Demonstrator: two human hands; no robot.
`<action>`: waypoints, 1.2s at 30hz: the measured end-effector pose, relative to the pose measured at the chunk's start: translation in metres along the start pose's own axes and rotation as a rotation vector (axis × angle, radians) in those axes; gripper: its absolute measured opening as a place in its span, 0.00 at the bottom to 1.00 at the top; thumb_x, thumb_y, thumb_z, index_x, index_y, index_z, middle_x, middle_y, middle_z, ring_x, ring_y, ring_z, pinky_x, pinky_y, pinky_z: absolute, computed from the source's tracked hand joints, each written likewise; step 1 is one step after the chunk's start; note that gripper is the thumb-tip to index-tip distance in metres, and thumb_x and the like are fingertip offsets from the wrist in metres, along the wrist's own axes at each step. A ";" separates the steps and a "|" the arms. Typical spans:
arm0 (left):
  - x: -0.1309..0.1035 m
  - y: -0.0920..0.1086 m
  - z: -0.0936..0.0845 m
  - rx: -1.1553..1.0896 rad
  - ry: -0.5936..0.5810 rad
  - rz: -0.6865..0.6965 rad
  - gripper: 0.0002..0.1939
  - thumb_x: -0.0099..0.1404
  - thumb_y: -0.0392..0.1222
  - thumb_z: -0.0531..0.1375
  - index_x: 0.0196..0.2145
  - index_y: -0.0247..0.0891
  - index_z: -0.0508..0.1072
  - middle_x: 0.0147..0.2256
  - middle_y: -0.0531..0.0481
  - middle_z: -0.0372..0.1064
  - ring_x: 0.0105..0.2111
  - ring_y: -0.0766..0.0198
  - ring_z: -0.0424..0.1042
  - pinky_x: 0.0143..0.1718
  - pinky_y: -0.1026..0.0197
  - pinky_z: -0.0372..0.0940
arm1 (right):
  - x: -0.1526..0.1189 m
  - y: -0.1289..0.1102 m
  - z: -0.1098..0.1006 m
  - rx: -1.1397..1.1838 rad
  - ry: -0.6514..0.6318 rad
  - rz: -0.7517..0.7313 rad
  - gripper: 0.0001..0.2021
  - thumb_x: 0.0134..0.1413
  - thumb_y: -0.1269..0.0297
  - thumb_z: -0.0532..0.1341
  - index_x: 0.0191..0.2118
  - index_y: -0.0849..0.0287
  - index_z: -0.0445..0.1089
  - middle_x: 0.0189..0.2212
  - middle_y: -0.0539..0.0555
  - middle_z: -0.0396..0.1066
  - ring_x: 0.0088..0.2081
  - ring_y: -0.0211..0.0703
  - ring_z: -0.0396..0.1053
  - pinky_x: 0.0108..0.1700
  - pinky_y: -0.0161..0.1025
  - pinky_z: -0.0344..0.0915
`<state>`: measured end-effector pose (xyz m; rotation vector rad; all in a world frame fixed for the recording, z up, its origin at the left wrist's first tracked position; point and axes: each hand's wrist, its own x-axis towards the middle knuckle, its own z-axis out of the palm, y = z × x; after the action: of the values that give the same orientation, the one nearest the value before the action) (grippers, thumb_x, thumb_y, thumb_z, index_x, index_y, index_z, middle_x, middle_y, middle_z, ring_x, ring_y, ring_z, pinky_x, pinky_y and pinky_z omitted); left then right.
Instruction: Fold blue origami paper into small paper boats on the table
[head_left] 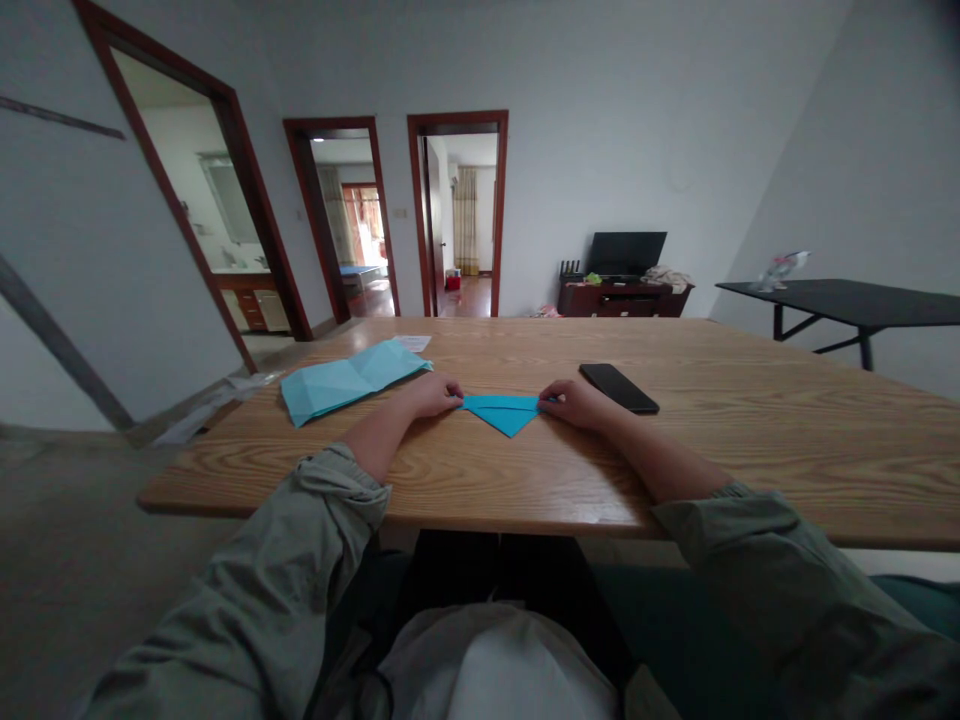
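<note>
A bright blue folded paper [502,410] lies on the wooden table, a flat band along its far edge and a triangular point facing me. My left hand [439,394] pinches its left end, fingers closed. At the opposite end, my right hand [568,402] is closed on the right corner in the same way. Parts of both corners are hidden under the fingertips. Left of my left hand rests a stack of light blue creased paper [352,378]. A black phone [619,387] lies just beyond my right wrist.
The wooden table [750,410] spans the view, its near edge close to my lap. A small white paper [413,343] sits behind the light blue stack. Beyond stand a black side table [847,297] at right and a TV cabinet [630,298] by the wall.
</note>
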<state>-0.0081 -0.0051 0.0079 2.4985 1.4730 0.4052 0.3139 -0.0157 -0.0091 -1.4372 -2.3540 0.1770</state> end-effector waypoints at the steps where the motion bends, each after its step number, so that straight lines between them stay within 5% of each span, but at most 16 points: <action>1: 0.001 -0.001 0.001 -0.008 0.001 -0.007 0.19 0.57 0.49 0.60 0.44 0.37 0.77 0.37 0.48 0.75 0.33 0.63 0.71 0.34 0.66 0.62 | 0.001 0.002 0.002 -0.015 0.014 0.004 0.14 0.53 0.54 0.60 0.41 0.55 0.75 0.39 0.55 0.75 0.40 0.46 0.70 0.45 0.38 0.65; 7: 0.005 -0.005 0.000 -0.107 -0.091 -0.140 0.27 0.53 0.53 0.63 0.47 0.36 0.73 0.39 0.47 0.75 0.32 0.64 0.71 0.29 0.67 0.62 | 0.006 0.011 0.005 -0.030 -0.007 0.047 0.23 0.50 0.49 0.61 0.50 0.55 0.71 0.43 0.57 0.72 0.40 0.45 0.70 0.43 0.38 0.65; 17: 0.009 -0.018 -0.002 -0.267 -0.205 -0.076 0.18 0.47 0.55 0.65 0.29 0.37 0.74 0.27 0.54 0.71 0.26 0.66 0.66 0.27 0.65 0.58 | 0.000 0.002 -0.011 0.065 -0.131 0.127 0.27 0.45 0.46 0.64 0.46 0.61 0.73 0.34 0.57 0.73 0.34 0.44 0.70 0.37 0.36 0.64; 28: 0.002 0.005 -0.003 -0.778 0.028 0.016 0.18 0.50 0.46 0.66 0.33 0.34 0.66 0.25 0.54 0.66 0.23 0.71 0.64 0.25 0.67 0.57 | -0.009 -0.012 -0.019 0.427 -0.053 0.179 0.18 0.43 0.49 0.65 0.33 0.60 0.68 0.25 0.50 0.68 0.27 0.37 0.63 0.28 0.33 0.58; 32: 0.003 0.008 -0.007 -0.710 0.243 0.040 0.18 0.50 0.46 0.66 0.35 0.32 0.70 0.25 0.53 0.67 0.24 0.69 0.65 0.26 0.66 0.58 | -0.005 -0.010 -0.020 0.508 0.153 0.132 0.20 0.43 0.48 0.64 0.33 0.61 0.72 0.23 0.49 0.67 0.26 0.36 0.61 0.28 0.34 0.58; 36: -0.001 0.016 -0.013 -0.484 0.420 0.060 0.17 0.55 0.48 0.63 0.39 0.35 0.75 0.22 0.54 0.67 0.22 0.69 0.63 0.25 0.66 0.57 | -0.001 -0.006 -0.020 0.344 0.358 0.122 0.20 0.46 0.47 0.63 0.36 0.59 0.75 0.19 0.48 0.64 0.22 0.36 0.57 0.25 0.35 0.54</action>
<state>-0.0004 -0.0129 0.0254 2.1466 1.2290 1.1983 0.3168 -0.0212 0.0108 -1.3173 -1.8474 0.3124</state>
